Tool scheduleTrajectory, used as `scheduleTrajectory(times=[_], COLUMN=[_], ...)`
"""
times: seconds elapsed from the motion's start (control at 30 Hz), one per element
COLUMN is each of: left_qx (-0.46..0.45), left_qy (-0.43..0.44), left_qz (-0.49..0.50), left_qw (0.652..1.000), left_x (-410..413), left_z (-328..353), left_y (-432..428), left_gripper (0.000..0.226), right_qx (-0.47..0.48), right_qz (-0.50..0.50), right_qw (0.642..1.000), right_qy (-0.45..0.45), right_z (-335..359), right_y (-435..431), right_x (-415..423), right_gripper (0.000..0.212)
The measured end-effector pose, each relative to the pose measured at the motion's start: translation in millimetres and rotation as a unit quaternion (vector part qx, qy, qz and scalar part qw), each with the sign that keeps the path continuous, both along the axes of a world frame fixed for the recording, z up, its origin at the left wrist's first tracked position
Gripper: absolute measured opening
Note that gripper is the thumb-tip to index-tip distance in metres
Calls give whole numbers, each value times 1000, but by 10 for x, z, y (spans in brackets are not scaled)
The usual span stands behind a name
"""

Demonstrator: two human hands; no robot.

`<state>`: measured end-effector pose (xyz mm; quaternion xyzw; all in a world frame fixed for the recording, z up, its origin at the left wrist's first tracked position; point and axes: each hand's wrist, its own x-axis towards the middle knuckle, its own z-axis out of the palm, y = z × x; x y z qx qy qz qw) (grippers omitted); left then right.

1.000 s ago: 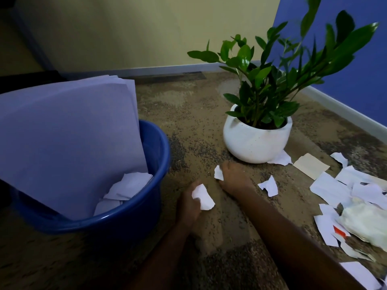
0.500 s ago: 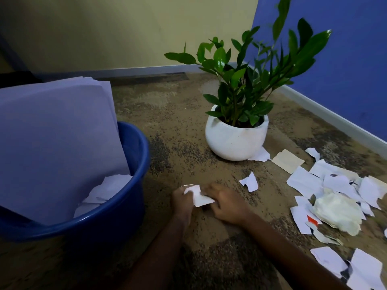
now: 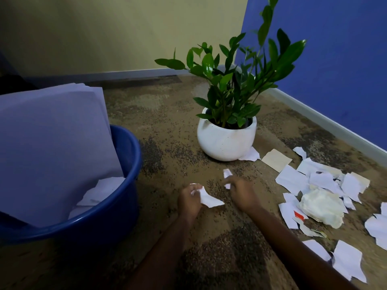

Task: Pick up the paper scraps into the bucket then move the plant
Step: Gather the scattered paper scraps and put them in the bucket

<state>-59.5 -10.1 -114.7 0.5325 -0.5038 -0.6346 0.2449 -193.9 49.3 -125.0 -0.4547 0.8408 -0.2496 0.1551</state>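
L hand (image 3: pixel 188 198) is pinching a torn white paper scrap (image 3: pixel 209 199) and R hand (image 3: pixel 240 191) is nipping a smaller white scrap (image 3: pixel 226 174), both over the floor nr the round blue plastic bucket (image 3: pixel 125 185). Scraps are looking light and floppy, so pinch at the edges.

A white scrap (image 3: pixel 210 199) in left hand (image 3: pixel 187 201), smaller scrap (image 3: pixel 226 174) in right hand (image 3: pixel 240 192).
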Motion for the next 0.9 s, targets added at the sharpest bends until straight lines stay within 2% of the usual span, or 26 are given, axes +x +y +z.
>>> scheduleTrajectory(times=[0.07,0.17,0.3,0.37,0.47,0.63,0.8,0.9], left_qx=[26,61,35,3,-114,-296,-361,-363], left_qy=[38,94,127,115,64,-10,-91,-116], left_qz=[-8,-27,10,41,54,32,99,147], left_qw=[999,993,991,992,990,954,923,913], left_x=[-7,-47,-65,-41,53,369,813,1110], left_z=[85,228,440,574,833,1284,1594,1682], left_y=[35,80,135,118,74,-33,-215,-358], left_gripper=[28,27,21,34,46,54,53,50], right_qx=[-47,-68,-73,-82,-125,-179,-195,-173], right_qz=[31,73,90,102,117,127,134,133], right_qw=[997,993,988,981,973,967,963,969], right_qy=[-46,-62,-106,-143,-152,-130,-128,-113], right_z=[93,211,411,538,723,987,1212,1271], right_y=[33,38,30,29,38,-34,-198,-292], right_x=[201,433,616,668,727,942,1222,1369], right_gripper=[40,55,68,74,69,58,54,53])
